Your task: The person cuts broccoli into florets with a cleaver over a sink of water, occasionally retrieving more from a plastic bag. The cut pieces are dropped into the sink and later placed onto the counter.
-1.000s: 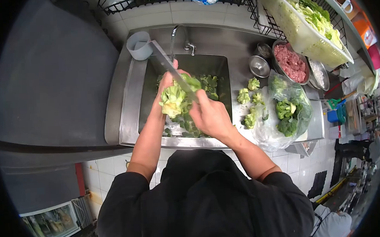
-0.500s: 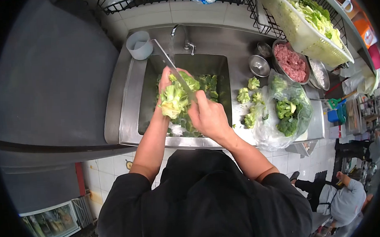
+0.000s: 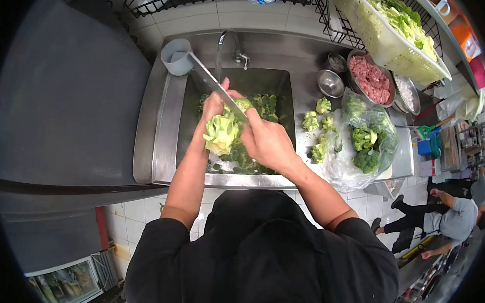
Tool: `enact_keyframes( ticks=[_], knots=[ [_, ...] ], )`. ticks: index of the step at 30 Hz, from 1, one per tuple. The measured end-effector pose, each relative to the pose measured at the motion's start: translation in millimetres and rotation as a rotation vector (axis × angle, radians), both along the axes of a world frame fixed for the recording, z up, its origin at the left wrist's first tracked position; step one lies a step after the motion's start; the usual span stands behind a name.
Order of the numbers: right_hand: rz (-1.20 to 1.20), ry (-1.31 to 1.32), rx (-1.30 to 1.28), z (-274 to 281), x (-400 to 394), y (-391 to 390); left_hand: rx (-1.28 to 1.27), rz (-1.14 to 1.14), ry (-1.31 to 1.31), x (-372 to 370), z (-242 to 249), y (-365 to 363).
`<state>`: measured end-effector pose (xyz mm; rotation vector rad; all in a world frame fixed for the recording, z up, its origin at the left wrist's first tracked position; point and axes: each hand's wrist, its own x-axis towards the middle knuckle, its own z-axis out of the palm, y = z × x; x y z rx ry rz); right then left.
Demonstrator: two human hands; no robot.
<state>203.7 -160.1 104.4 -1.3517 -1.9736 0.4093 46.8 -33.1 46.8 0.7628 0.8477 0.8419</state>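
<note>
Over the sink (image 3: 182, 138), my left hand (image 3: 214, 105) is closed around a broccoli head (image 3: 221, 133), its pale cut stem end turned toward me. My right hand (image 3: 269, 142) grips a knife (image 3: 218, 88), whose long blade slants up and left across the broccoli. The knife's handle is hidden inside my fist. Below both hands, cut broccoli pieces (image 3: 266, 106) lie in the sink. A stream of water runs from the faucet (image 3: 237, 53) behind my left hand.
Right of the sink lie loose florets (image 3: 310, 121) and a clear plastic bag (image 3: 340, 166) with broccoli. Beyond are a small metal bowl (image 3: 331, 83), a bowl of raw meat (image 3: 370, 80) and a white basket of greens (image 3: 394, 42). A plastic container (image 3: 176, 57) stands back left. A person (image 3: 456, 218) walks at right.
My left-hand fingers have lifted and shifted on the broccoli, and the knife blade has moved slightly left and down. The person at right has moved away to the right.
</note>
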Motion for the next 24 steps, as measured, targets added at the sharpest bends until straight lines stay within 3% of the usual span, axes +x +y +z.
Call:
enact_keyframes(
  ticks=[5, 8, 9, 11, 16, 19, 24],
  knots=[
    [-0.135, 0.101, -0.003, 0.4, 10.2, 3.4, -0.067, -0.013, -0.250, -1.6, -20.4, -4.0],
    [-0.141, 0.211, -0.076, 8.1, 11.1, 1.0, -0.239, -0.003, -0.818, 2.8, -41.9, -12.3],
    [-0.146, 0.212, -0.077, 8.3, 9.3, -1.4, -0.242, -0.007, -0.817, 5.1, -40.8, -16.9],
    [-0.122, 0.241, -0.041, 7.4, 6.0, -6.1, -0.517, 0.124, -1.068, 9.7, -38.1, -23.3],
    [-0.138, 0.240, -0.031, -1.0, 7.7, -9.2, -0.424, 0.259, -1.045, 16.6, -47.1, -29.1],
    [-0.203, 0.185, -0.031, -19.5, 21.9, -13.5, -0.476, 0.300, -0.888, 19.3, -46.0, -28.4],
    [-0.349, -0.019, -0.047, -59.9, 63.8, -37.1, -0.428, 0.312, -0.326, 46.4, -90.0, -6.8]
  ],
)
